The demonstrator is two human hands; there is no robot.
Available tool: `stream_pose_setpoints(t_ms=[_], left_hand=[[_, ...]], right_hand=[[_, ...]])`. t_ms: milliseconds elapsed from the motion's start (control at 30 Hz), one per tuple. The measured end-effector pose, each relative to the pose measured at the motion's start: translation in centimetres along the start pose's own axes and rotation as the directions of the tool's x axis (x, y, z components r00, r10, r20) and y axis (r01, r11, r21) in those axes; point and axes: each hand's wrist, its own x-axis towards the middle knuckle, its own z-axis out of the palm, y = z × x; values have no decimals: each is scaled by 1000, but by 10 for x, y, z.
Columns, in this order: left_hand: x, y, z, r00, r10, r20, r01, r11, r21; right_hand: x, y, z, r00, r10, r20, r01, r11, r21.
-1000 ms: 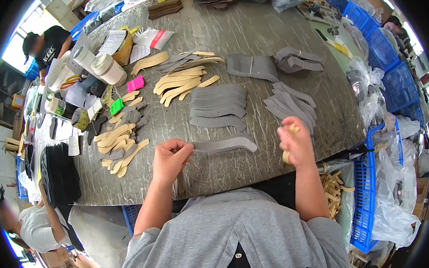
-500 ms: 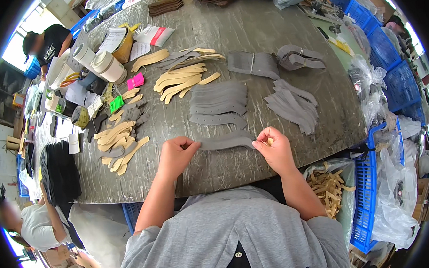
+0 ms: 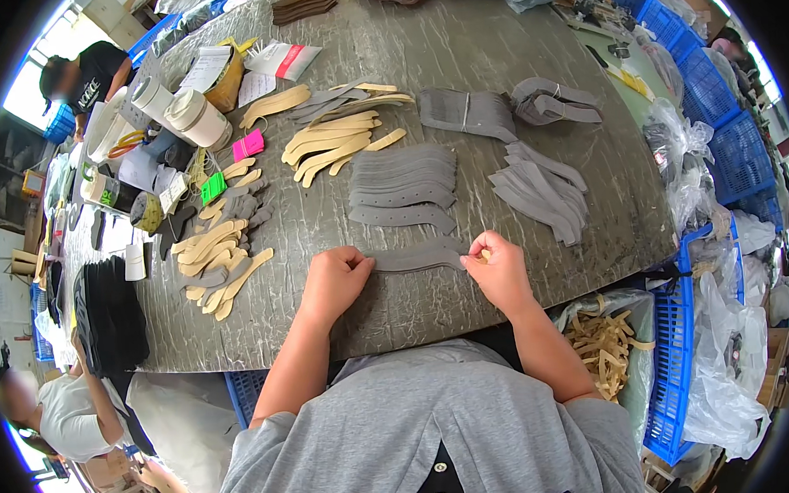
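Between both hands a grey curved strip (image 3: 413,257), apparently leather-like, is stretched just above the table near its front edge. My left hand (image 3: 335,276) is closed, pinching the strip's left end between thumb and finger. At the other end, my right hand (image 3: 500,272) pinches the strip's tip; a bit of something tan shows among its fingers, too small to name. Right behind the strip lies a fanned row of similar grey strips (image 3: 403,182) with small holes along the front one. To the right is a loose fan of plain grey strips (image 3: 539,194).
Tied grey bundles (image 3: 466,115) lie farther back. Tan strips (image 3: 331,147) and a mixed tan-grey heap (image 3: 217,260) are on the left, near white jars (image 3: 199,121). A bag of tan scraps (image 3: 601,347) and a blue crate (image 3: 670,366) stand at right. Two people are at left.
Both hands have shifted slightly, the left one a little to the right and the right one a little to the left, still holding the strip's ends.
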Motion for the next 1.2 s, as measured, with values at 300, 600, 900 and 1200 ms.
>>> stream_pose_setpoints(t_ms=[300,600,900,1200], left_hand=[[0,0,2,998,54,-13,-53,998,25],[-1,3,2,997,77,-14,-76,993,86],[6,6,3,993,109,42,-116,971,211],[-16,24,-2,998,60,6,-57,970,-235]], right_hand=[[-1,-7,6,981,-191,-36,174,947,-272],[-14,-21,27,800,-497,335,597,608,-524],[-7,-36,40,800,-446,402,600,620,-506],[-15,-48,29,883,-461,88,463,826,-322]])
